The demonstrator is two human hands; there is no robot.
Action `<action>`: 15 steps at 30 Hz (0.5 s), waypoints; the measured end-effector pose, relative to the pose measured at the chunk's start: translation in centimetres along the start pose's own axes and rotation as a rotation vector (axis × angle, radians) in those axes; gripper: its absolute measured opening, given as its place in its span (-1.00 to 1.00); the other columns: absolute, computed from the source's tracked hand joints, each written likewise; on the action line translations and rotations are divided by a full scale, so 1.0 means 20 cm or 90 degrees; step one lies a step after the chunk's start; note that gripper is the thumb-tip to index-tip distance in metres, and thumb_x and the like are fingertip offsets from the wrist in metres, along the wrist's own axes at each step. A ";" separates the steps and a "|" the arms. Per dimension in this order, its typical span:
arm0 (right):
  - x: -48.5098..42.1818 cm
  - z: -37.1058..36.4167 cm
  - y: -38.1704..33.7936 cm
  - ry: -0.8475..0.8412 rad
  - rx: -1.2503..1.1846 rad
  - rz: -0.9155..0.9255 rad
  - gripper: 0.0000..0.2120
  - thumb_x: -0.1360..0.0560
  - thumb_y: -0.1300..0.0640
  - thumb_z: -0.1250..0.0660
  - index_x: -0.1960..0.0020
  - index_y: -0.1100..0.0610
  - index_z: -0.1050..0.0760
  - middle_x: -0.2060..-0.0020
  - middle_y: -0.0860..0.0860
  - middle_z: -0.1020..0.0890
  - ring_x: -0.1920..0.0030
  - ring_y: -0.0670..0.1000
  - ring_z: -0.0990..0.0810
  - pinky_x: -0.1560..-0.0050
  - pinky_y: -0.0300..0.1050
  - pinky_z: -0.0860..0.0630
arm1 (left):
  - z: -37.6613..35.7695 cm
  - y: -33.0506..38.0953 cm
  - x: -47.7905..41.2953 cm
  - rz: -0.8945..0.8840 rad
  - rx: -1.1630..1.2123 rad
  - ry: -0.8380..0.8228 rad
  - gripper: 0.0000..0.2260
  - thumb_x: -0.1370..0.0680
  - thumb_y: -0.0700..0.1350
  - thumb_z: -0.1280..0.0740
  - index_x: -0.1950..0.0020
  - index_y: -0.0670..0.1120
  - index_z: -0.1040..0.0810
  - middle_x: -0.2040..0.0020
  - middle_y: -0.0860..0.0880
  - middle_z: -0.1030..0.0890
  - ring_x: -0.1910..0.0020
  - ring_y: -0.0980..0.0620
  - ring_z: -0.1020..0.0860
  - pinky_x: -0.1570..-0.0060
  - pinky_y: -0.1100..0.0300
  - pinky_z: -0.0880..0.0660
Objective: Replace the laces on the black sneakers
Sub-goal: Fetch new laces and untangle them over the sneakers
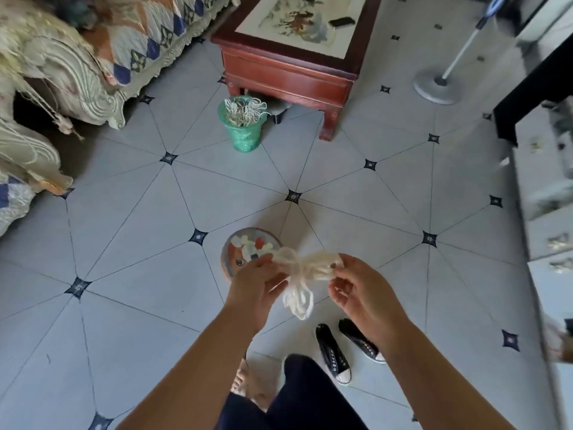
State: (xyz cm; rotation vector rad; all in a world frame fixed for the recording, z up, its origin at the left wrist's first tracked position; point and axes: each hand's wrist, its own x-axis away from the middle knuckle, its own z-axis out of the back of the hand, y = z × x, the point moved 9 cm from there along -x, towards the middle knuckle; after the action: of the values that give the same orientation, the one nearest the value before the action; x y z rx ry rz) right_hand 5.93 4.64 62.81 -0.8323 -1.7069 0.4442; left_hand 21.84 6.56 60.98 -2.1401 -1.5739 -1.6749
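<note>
Head view, standing person, gaze downward.

A bundle of white laces (305, 270) is held in the air between both hands, low in the frame at about 6 o'clock from centre. Its 9 o'clock end is pinched by the left hand (257, 287), and its 3 o'clock end is pinched by the right hand (359, 293). The hands are kept apart, joined only by the bundle. Loose loops are seen hanging from its tied middle toward 6 o'clock.

The black sneakers (333, 356) are seen on the tiled floor (139, 231) at 5 o'clock from the bundle. They lie side by side, with their white toecaps pointed toward 5 o'clock, and are touched by neither hand.

A round dish (229, 252) of coloured pieces is noted on the floor behind the left hand. A green bin (245, 131) with pale strings in it is recorded at 12 o'clock, just beside a red wooden table (288, 72). A fan stand (437, 88) is noted at 2 o'clock
</note>
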 end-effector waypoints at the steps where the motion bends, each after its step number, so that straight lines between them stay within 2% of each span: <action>1: -0.02 0.04 -0.05 0.026 0.049 0.022 -0.84 -0.51 0.33 -0.21 -0.01 0.20 -0.53 0.22 0.07 -0.57 0.25 -0.06 -0.50 0.23 -0.21 -0.46 | -0.02 0.02 -0.03 -0.002 -0.018 0.001 -0.82 -0.52 -0.37 -0.21 -0.04 -0.17 -0.50 0.10 -0.15 -0.58 0.12 -0.08 -0.54 -0.02 0.11 -0.49; 3: -0.06 0.11 -0.16 0.084 0.199 0.087 -0.84 -0.49 0.28 -0.25 0.06 0.09 -0.56 0.22 0.02 -0.57 0.23 -0.06 -0.51 0.20 -0.19 -0.48 | -0.09 0.05 -0.11 -0.030 -0.129 -0.009 -0.86 -0.56 -0.28 -0.18 -0.05 -0.12 -0.47 0.11 -0.09 -0.49 0.17 -0.04 -0.44 0.02 0.15 -0.40; 5: -0.09 0.15 -0.27 0.125 0.364 0.173 -0.85 -0.43 0.21 -0.29 0.13 -0.03 -0.55 0.27 -0.08 -0.59 0.23 -0.05 -0.52 0.14 -0.09 -0.50 | -0.18 0.12 -0.19 -0.117 -0.416 0.001 -0.81 -0.56 -0.20 -0.19 -0.14 -0.17 -0.47 0.12 -0.02 -0.47 0.15 0.02 -0.42 0.07 0.17 -0.41; 7: -0.12 0.19 -0.37 0.152 0.458 0.232 -0.85 -0.40 0.15 -0.32 0.18 -0.11 -0.54 0.30 -0.16 -0.60 0.24 -0.09 -0.55 0.13 -0.07 -0.52 | -0.34 0.17 -0.24 -0.200 -0.608 0.005 -0.80 -0.50 -0.15 -0.25 -0.09 -0.15 -0.51 0.21 0.03 -0.49 0.28 0.08 -0.42 0.28 0.28 -0.36; 9: -0.16 0.23 -0.47 0.157 0.504 0.263 -0.86 -0.39 0.11 -0.33 0.17 -0.14 -0.53 0.29 -0.17 -0.60 0.22 -0.10 -0.58 0.13 -0.05 -0.56 | -0.52 0.16 -0.28 -0.224 -0.643 -0.054 -0.79 -0.47 -0.15 -0.32 -0.09 -0.03 -0.52 0.15 0.09 -0.54 0.25 0.17 -0.47 0.33 0.45 -0.39; 10: -0.18 0.26 -0.51 0.150 0.509 0.271 -0.87 -0.40 0.09 -0.33 0.16 -0.15 -0.53 0.29 -0.16 -0.60 0.22 -0.09 -0.59 0.13 -0.06 -0.57 | -0.62 0.13 -0.30 -0.223 -0.636 -0.117 -0.76 -0.47 -0.17 -0.35 -0.12 -0.01 -0.50 0.09 0.11 -0.55 0.16 0.19 -0.50 0.26 0.51 -0.40; 12: -0.21 0.32 -0.61 0.147 0.523 0.290 -0.88 -0.42 0.05 -0.33 0.18 -0.19 -0.50 0.30 -0.17 -0.61 0.26 -0.14 -0.58 0.17 -0.20 -0.53 | -0.83 0.04 -0.32 -0.202 -0.658 -0.255 -0.72 -0.45 -0.17 -0.40 -0.13 0.00 -0.48 0.01 0.10 -0.56 0.01 0.16 -0.52 0.07 0.47 -0.43; 13: -0.23 0.36 -0.66 0.154 0.531 0.296 -0.87 -0.43 0.04 -0.34 0.19 -0.21 -0.49 0.31 -0.17 -0.61 0.29 -0.18 -0.56 0.21 -0.30 -0.48 | -0.93 0.01 -0.32 -0.205 -0.693 -0.303 -0.73 -0.44 -0.16 -0.42 -0.10 0.00 -0.49 0.01 0.10 -0.58 0.00 0.14 -0.53 0.04 0.43 -0.43; 15: -0.24 0.45 -0.73 0.165 0.498 0.291 -0.88 -0.41 0.05 -0.37 0.17 -0.19 -0.50 0.31 -0.15 -0.61 0.31 -0.18 -0.55 0.26 -0.36 -0.43 | -1.09 -0.03 -0.33 -0.239 -0.773 -0.335 -0.80 -0.43 -0.17 -0.42 -0.01 -0.02 -0.52 0.12 0.09 -0.58 0.13 0.18 -0.53 0.16 0.48 -0.40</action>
State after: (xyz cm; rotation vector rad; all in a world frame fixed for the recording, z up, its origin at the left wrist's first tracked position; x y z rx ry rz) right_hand -6.35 -7.60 66.58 -0.6431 -0.9570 1.1666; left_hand 6.00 -9.28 65.24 -3.1322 -1.1358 -2.9014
